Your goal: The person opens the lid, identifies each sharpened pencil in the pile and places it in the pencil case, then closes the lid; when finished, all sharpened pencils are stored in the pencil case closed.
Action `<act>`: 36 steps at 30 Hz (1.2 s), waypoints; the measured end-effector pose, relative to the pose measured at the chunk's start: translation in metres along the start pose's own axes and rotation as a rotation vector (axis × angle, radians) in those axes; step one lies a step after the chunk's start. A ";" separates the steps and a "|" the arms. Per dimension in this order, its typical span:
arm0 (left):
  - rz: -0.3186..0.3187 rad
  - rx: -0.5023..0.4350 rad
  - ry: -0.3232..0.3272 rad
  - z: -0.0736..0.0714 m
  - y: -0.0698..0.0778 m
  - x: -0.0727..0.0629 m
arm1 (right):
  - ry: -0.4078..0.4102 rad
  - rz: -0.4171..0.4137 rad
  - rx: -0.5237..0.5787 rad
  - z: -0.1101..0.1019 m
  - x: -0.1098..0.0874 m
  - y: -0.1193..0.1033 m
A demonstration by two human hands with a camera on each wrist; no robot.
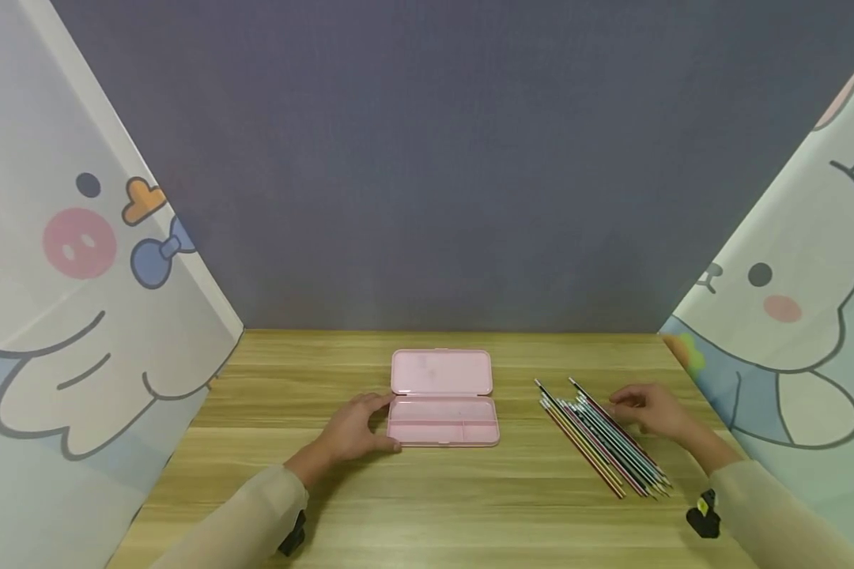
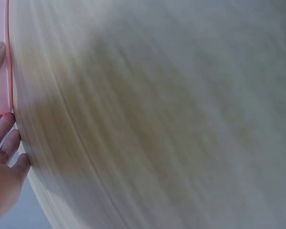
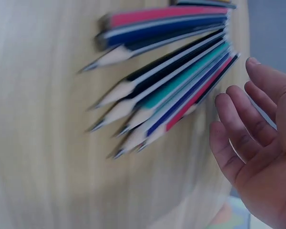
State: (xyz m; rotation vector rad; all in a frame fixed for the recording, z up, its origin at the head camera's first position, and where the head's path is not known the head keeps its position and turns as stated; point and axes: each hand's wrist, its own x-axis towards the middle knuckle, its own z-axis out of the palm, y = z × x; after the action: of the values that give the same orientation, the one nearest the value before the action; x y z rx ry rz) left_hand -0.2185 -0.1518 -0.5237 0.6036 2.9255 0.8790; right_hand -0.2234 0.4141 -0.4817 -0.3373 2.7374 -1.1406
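A pink pencil case (image 1: 443,433) lies with its lid (image 1: 441,372) folded back, its compartments holding nothing. My left hand (image 1: 356,427) holds its left end, thumb at the front corner and fingers at the end and back; in the left wrist view the thumb rests along the pink edge (image 2: 4,76). To the right, several pencils (image 1: 601,442) lie in a loose pile, their sharpened tips mostly toward me. Beside the pile's far right side is my right hand (image 1: 648,408), fingers loosely bent with nothing in them. The right wrist view shows this hand (image 3: 257,129) beside the pencils' far ends.
The wooden table (image 1: 327,506) meets a dark grey panel (image 1: 441,174) at the back. White side panels with cartoon animals stand at left (image 1: 114,332) and right (image 1: 811,316).
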 end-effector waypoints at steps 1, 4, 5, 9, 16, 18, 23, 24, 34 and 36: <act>0.004 0.003 0.000 0.000 -0.001 0.001 | -0.003 0.003 0.010 0.000 -0.001 0.004; 0.022 0.006 -0.002 0.001 -0.002 0.001 | 0.018 -0.008 0.008 0.004 -0.003 0.015; 0.031 0.009 -0.005 0.001 -0.002 0.001 | 0.030 -0.008 -0.002 0.005 -0.003 0.017; 0.049 -0.008 -0.019 0.000 -0.004 0.000 | 0.064 -0.027 -0.046 0.011 -0.004 0.021; 0.046 -0.048 -0.036 0.000 -0.006 -0.001 | 0.072 -0.033 -0.073 0.012 -0.006 0.018; 0.052 -0.050 -0.033 0.000 -0.005 -0.002 | 0.074 -0.037 -0.102 0.012 -0.005 0.017; 0.056 -0.050 -0.029 0.001 -0.004 -0.003 | 0.069 -0.037 -0.182 0.011 -0.003 0.015; 0.055 -0.052 -0.031 0.001 -0.004 -0.002 | 0.065 -0.033 -0.190 0.011 -0.003 0.015; 0.040 -0.049 -0.043 -0.001 -0.004 -0.001 | 0.061 -0.052 -0.298 0.009 0.005 0.011; 0.040 -0.050 -0.038 -0.001 -0.004 -0.001 | 0.066 -0.049 -0.302 0.009 0.005 0.011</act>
State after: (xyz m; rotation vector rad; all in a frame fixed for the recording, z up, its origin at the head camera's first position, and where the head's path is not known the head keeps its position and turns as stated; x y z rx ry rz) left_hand -0.2192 -0.1551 -0.5253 0.6698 2.8580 0.9304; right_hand -0.2278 0.4142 -0.4964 -0.4117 2.9772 -0.7581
